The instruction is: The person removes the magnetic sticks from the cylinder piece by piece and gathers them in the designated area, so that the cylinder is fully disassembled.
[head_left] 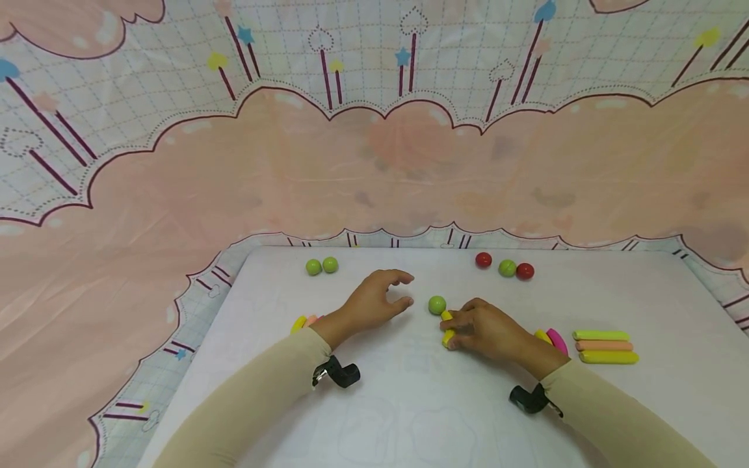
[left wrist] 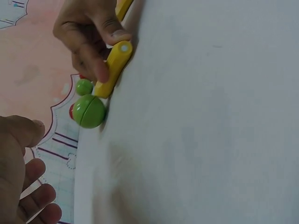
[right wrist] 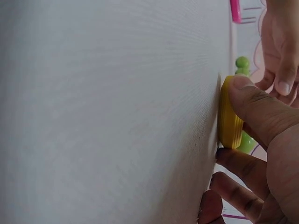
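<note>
My right hand [head_left: 488,328] pinches a yellow magnetic stick [left wrist: 114,69] between thumb and fingers, low over the white tabletop. A pale dot shows on one end of the stick in the left wrist view; its other end meets or nearly meets a green ball [head_left: 437,305]. To the left, my left hand [head_left: 376,300] holds nothing, with thumb and fingers apart and the gap facing the ball. Behind the left wrist, a few sticks, one of them yellow [head_left: 299,324], are partly hidden. A yellow stick and a pink stick [head_left: 557,340] lie beside the right wrist, partly covered.
Two green balls [head_left: 322,266] sit at the back left. Toward the back right are a red ball [head_left: 483,260], a green ball [head_left: 507,268] and another red ball [head_left: 525,271]. Three straight sticks [head_left: 605,346] lie side by side at right. A patterned cloth [head_left: 363,169] hangs behind the table.
</note>
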A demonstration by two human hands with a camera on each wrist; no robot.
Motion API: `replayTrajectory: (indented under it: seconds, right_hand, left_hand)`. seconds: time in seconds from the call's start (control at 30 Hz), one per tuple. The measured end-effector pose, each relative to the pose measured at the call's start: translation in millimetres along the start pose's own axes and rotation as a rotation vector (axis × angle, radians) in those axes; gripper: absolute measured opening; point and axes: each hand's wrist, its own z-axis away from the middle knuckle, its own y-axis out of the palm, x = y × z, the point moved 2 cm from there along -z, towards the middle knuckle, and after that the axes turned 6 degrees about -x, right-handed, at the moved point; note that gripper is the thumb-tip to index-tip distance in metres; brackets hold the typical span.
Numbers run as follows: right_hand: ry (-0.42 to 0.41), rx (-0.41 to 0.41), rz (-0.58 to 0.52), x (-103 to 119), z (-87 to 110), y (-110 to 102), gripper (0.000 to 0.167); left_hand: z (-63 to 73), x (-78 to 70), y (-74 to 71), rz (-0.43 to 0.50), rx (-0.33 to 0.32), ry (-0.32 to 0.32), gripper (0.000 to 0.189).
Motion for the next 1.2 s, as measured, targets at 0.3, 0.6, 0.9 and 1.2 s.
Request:
replayTrajectory:
  seconds: [0.3,0.6,0.9,1.2]
  right_hand:
    - [-0.006,-0.002,-0.007,0,-0.2,0,0.041]
    - [-0.015,-0.009,0.009,1,0.0,-1,0.042]
    - [-0.029,-0.011,-0.005,-1,0.0,0,0.040]
    - [-0.056,-0.011,-0.005,-2,0.4,0,0.040]
  left_hand:
    - [-0.7,-5.1,17.6,0.019,0.048,-0.032,0.045]
    - [-3.1,-7.8,30.0,0.018,0.077,-0.028,0.047]
    - [-8.5,-10.3,42.4,-0.016,0.085,-0.006,0.047]
    - [-13.4,-12.9,50.2,-0.063,0.087,0.001,0.044]
